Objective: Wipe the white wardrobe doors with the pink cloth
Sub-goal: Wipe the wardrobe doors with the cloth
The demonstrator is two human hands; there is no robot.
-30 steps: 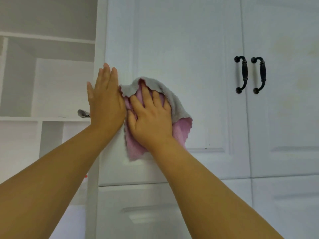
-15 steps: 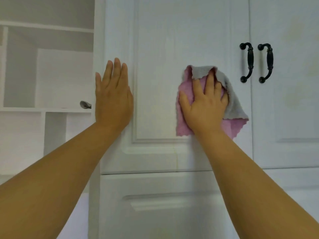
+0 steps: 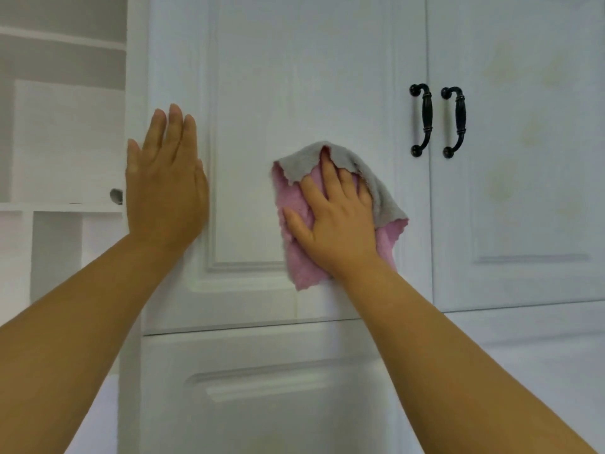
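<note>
A person's right hand (image 3: 337, 217) presses a pink cloth (image 3: 294, 204) flat against the left door (image 3: 294, 77) of a white wardrobe, fingers spread and straight across the fabric, so the grip is released rather than clenched: the cloth is pinned by the palm, not pinched. The cloth sits on the door's raised panel, toward its lower right, left of the pair of black handles (image 3: 437, 121) and well apart from them. Its grey reverse (image 3: 376, 188) is folded over along the top and right, draping past the fingertips, and a pink corner hangs loose below the wrist. The left hand (image 3: 167, 188) lies open and flat on the door's left edge, fingers together and pointing up, holding nothing; it appears to brace the door. The cloth looks soft, light and limp, likely a fleecy microfibre that bunches and folds easily, so it should be worked under a broad flat palm at its middle rather than held by an edge; loose flaps could drag or slip out if pressure eases. The door looks stiff and smooth, with moulded grooves that may need fingertip pressure. Faint yellowish marks show on the right door (image 3: 523, 142), which seems not yet wiped. Open shelves (image 3: 62, 208) stand at the far left.
</note>
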